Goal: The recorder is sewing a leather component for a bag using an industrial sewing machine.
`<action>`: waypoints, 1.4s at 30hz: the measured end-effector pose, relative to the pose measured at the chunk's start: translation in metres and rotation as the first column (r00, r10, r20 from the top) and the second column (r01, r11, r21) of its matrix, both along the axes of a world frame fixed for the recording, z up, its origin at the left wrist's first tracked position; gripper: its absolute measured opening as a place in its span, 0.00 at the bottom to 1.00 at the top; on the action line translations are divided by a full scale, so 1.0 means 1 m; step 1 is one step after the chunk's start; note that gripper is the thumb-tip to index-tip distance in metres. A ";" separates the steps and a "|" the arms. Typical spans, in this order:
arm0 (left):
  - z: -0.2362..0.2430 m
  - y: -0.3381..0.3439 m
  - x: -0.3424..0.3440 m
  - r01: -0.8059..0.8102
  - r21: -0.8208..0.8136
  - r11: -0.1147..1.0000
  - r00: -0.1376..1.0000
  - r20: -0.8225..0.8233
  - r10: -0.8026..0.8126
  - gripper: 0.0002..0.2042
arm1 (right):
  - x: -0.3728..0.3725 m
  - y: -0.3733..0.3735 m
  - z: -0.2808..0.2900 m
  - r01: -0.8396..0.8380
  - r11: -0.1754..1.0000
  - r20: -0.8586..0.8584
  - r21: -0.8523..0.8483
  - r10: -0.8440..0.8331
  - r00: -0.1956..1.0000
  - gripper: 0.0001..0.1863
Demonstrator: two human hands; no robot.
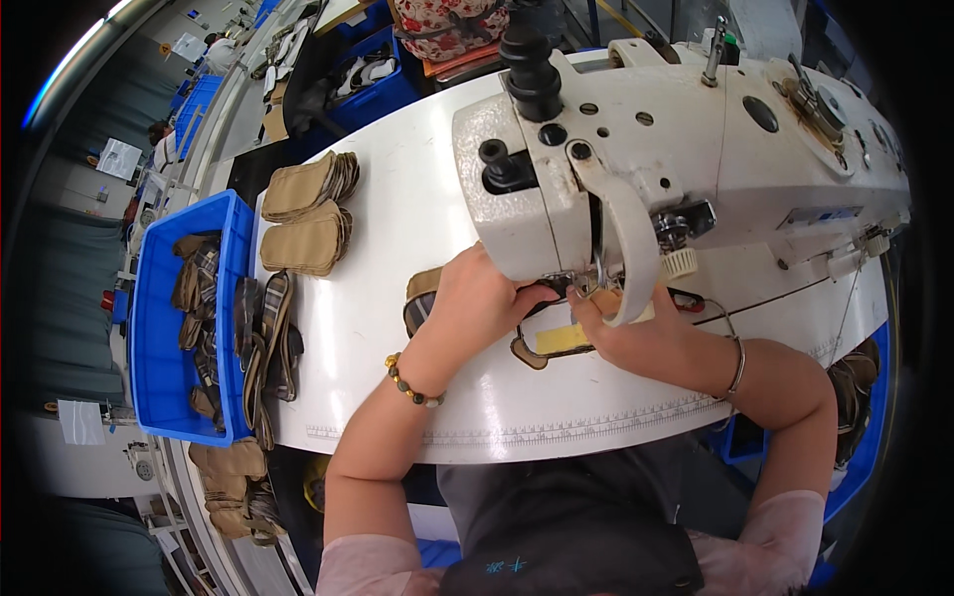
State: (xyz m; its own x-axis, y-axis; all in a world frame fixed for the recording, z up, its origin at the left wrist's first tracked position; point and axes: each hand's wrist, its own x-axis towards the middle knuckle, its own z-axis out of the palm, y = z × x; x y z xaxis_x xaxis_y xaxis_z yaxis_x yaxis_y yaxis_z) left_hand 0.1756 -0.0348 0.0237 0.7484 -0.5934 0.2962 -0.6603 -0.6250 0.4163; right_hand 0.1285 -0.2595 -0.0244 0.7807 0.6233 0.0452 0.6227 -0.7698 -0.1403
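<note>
Left grip [474, 298] pinched on dark fabric piece [529, 355] with rounded tan end, right grip's [644, 338] closure unclear.

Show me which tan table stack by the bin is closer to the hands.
The lower tan stack pictured; the upper tan stack lies farther from the left hand.

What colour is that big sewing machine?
The sewing machine is off-white with some black parts; it shows best in the head view.
</note>
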 end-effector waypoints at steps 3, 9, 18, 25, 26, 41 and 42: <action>0.006 -0.006 -0.002 -0.059 0.019 0.998 0.998 0.039 0.058 0.15 | 0.003 -0.001 -0.002 0.113 0.981 -0.257 0.160 -0.069 0.964 0.11; 0.006 -0.009 -0.002 -0.118 0.037 0.992 0.990 0.076 0.115 0.16 | -0.001 -0.002 0.011 -0.058 0.989 0.120 -0.135 0.074 0.990 0.13; 0.012 -0.012 -0.005 -0.145 0.073 0.987 0.986 0.093 0.138 0.16 | 0.000 -0.007 0.007 -0.222 0.971 0.419 -0.091 0.239 0.876 0.25; 0.012 -0.013 -0.004 -0.129 0.048 0.991 0.985 0.126 0.122 0.14 | -0.003 -0.007 0.025 -0.219 0.974 0.332 -0.066 0.228 0.915 0.24; 0.012 -0.012 -0.004 -0.127 0.048 0.991 0.985 0.126 0.120 0.14 | -0.003 -0.006 0.027 -0.217 0.974 0.333 -0.065 0.227 0.915 0.24; 0.001 -0.011 -0.013 -0.266 0.147 0.953 0.963 0.077 0.257 0.12 | -0.001 0.000 0.028 -0.585 0.773 0.268 0.245 0.526 0.807 0.08; 0.000 -0.011 -0.012 -0.258 0.096 0.961 0.965 0.081 0.251 0.16 | -0.001 0.000 0.030 -0.592 0.760 0.345 0.268 0.498 0.796 0.07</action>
